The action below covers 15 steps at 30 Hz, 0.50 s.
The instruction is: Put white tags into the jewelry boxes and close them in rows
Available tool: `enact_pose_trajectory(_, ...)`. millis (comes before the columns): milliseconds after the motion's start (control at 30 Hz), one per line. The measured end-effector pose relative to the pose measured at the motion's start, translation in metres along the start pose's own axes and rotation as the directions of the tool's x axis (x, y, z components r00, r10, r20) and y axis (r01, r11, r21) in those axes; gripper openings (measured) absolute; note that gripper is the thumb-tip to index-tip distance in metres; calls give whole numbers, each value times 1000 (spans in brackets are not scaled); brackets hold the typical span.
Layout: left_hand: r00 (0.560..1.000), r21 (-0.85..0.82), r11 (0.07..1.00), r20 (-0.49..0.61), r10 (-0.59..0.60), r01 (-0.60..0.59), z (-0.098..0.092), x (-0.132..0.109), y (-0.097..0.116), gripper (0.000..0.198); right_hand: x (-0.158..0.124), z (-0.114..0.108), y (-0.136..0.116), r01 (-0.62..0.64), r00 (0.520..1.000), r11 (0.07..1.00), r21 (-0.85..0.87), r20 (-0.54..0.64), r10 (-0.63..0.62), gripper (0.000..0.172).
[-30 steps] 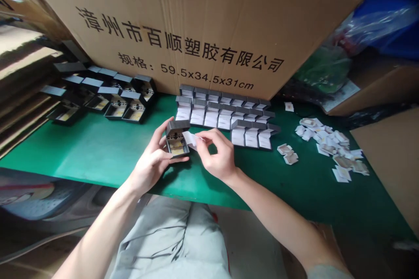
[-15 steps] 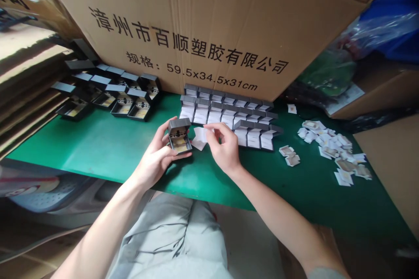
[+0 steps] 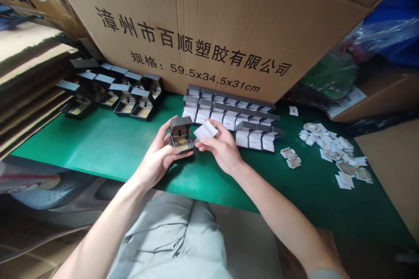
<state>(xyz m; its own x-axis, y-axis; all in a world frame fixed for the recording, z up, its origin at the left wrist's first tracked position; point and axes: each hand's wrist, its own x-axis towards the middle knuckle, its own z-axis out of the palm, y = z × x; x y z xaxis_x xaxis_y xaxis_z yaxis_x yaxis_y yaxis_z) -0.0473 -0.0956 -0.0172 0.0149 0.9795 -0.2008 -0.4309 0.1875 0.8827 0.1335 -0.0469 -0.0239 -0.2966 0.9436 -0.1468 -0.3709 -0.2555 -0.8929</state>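
In my left hand point(image 3: 161, 151) is a small dark jewelry box point(image 3: 182, 139) with its lid raised, its inside facing me and showing a yellowish bottom. My right hand point(image 3: 224, 144) is closed around a white liner pad point(image 3: 206, 131), held just right of the box and apart from it. Behind my hands stand rows of open dark boxes point(image 3: 229, 118) with white liners inside. More open boxes point(image 3: 142, 107) with yellowish bottoms and no white liner are grouped at the left.
A loose pile of white liner pieces point(image 3: 338, 148) lies on the green table point(image 3: 108, 148) at the right, with a few pieces point(image 3: 290, 158) nearer my right arm. A large cardboard carton point(image 3: 209, 17) rises along the back. Flattened cardboard point(image 3: 29, 91) is stacked at the left.
My right hand has turned over, so the white liner now lies raised and flat across its fingers beside the box. The left hand still holds the box in nearly the same place.
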Motion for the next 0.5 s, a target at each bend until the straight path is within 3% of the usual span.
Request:
enact_pose_trajectory(167, 1000, -2, 1000, 3, -12, 12, 0, 0, 0, 90, -3, -1, 1, 27, 996, 990, -142, 85, -15, 55)
enact_pose_trajectory(333, 993, 24, 999, 115, 37, -40, -10, 1, -10, 93, -10, 2, 8, 213, 977, 901, -378, 77, -199, 27)
enact_pose_trajectory(400, 982, 58, 995, 176, 73, -84, -14, 1, -14, 90, -14, 4, 10, 315, 947, 829, -461, 98, -305, 18)
enact_pose_trajectory(500, 968, 131, 981, 226, 110, -143, -16, 1, -16, 84, -18, 4, 10, 488, 865, 680, -548, 196, -462, 9)
